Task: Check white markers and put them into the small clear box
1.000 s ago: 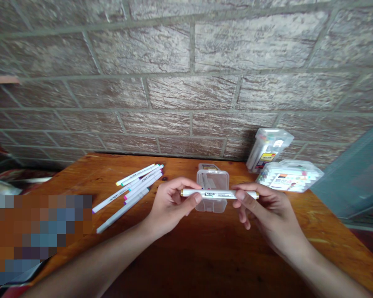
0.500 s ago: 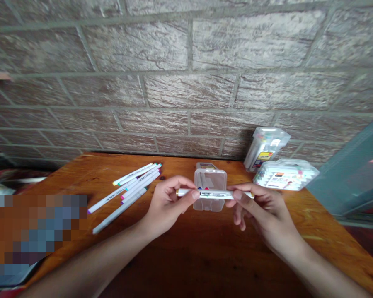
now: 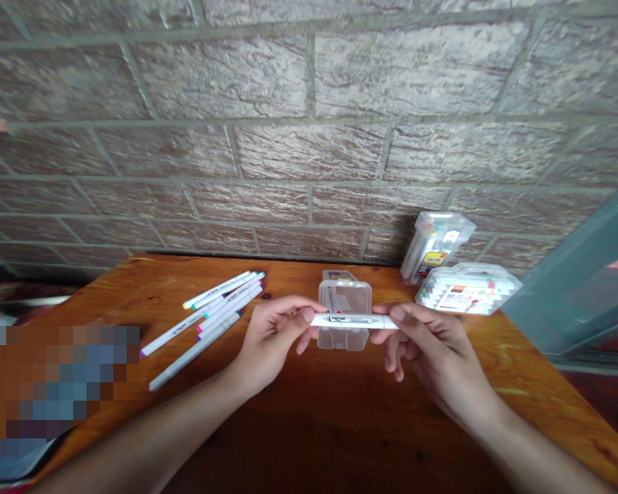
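Observation:
A white marker (image 3: 354,320) lies level between both hands, just in front of a small clear plastic case (image 3: 344,296) that stands open on the wooden table (image 3: 340,412). My left hand (image 3: 272,339) pinches the marker's left end with thumb and fingers. My right hand (image 3: 427,350) grips its right end, thumb on top. Both marker ends are hidden by my fingers. A couple of markers stand inside the clear case.
Several loose white markers (image 3: 213,309) with coloured caps lie in a bunch to the left. Two closed clear marker boxes, one upright (image 3: 435,247) and one lying flat (image 3: 466,289), sit at the back right by the brick wall. A teal mesh panel (image 3: 581,288) stands at the right.
My hands have slid inward along the marker, so its gold ends no longer show. The marker stays level in front of the case.

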The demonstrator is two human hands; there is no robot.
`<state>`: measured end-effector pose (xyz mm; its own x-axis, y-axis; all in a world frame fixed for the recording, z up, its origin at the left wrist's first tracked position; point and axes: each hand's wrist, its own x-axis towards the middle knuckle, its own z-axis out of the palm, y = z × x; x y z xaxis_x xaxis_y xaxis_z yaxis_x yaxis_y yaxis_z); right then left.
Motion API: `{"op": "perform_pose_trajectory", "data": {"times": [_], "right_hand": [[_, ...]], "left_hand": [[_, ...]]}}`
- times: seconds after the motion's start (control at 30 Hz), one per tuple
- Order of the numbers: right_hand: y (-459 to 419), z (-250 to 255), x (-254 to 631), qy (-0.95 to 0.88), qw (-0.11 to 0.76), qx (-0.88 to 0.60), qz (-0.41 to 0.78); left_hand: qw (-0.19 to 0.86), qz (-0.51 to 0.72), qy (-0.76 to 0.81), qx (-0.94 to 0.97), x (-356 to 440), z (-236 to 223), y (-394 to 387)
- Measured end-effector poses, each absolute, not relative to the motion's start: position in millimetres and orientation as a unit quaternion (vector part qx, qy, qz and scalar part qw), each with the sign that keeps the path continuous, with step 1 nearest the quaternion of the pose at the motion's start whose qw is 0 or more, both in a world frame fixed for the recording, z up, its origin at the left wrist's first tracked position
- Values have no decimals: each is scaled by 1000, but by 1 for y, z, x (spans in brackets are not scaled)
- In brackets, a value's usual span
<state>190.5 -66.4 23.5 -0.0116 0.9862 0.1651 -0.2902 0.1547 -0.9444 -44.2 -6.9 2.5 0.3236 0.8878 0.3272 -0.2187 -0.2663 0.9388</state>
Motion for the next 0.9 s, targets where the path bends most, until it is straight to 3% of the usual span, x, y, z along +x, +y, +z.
{"op": "perform_pose_trajectory", "data": {"times": [0.3,0.9], "right_hand": [[-65,23,189,-508,590,-396,487],[-67,23,191,-498,586,-408,492]], "left_hand": [[470,517,291,653,-41,8,-10],[518,510,291,622,-43,7,-9]]}}
